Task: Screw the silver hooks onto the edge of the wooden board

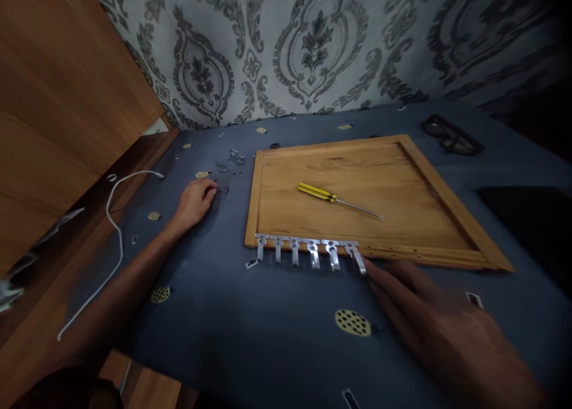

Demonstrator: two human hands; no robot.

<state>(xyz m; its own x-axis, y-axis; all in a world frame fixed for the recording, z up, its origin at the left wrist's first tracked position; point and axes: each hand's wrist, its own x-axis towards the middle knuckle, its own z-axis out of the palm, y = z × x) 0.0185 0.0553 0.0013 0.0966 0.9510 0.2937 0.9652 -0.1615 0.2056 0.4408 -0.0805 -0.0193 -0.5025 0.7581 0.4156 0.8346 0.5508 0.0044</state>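
Head view is showing a metal hook rail (pixel 312 242) lying along the near edge of a wooden panel (pixel 286 179). The right hand (pixel 447 319) is touching the rail's end hook (pixel 358 260) (whether gripping, I cannot tell); the left hand (pixel 195 201) is resting beside a small metal part (pixel 226 189), grip unclear. A yellow screwdriver (pixel 318 191) is crossing the panel.

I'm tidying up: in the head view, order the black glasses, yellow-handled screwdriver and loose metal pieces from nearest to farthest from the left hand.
From the left hand:
1. Loose metal pieces: by the hand, left of the wooden panel.
2. Yellow-handled screwdriver: on the panel.
3. Black glasses: far right, beyond the panel.
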